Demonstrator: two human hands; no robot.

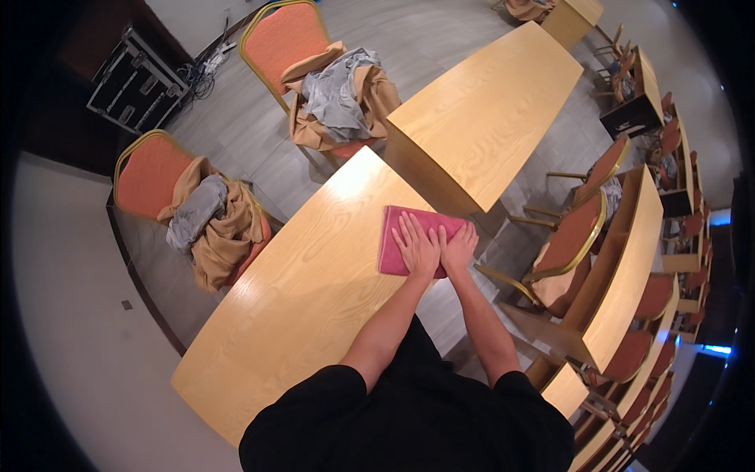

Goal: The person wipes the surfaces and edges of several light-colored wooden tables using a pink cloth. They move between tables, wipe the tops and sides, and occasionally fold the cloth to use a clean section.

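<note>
A folded magenta cloth (391, 255) lies flat near the right edge of a light wood table (295, 283). My left hand (420, 248) rests palm down on its middle, fingers spread. Beside it, my right hand (459, 248) presses flat on the cloth's right part, close to the table's edge. The thumbs nearly meet, and the hands cover much of the cloth. Neither hand has its fingers closed around anything.
A second wood table (489, 112) stands just beyond. Two orange chairs (285, 44) (152, 177) hold piled brown and grey fabric (345, 94). A black flight case (138, 85) and cables (200, 76) sit by the wall. Rows of desks (625, 265) and chairs (569, 236) fill the right.
</note>
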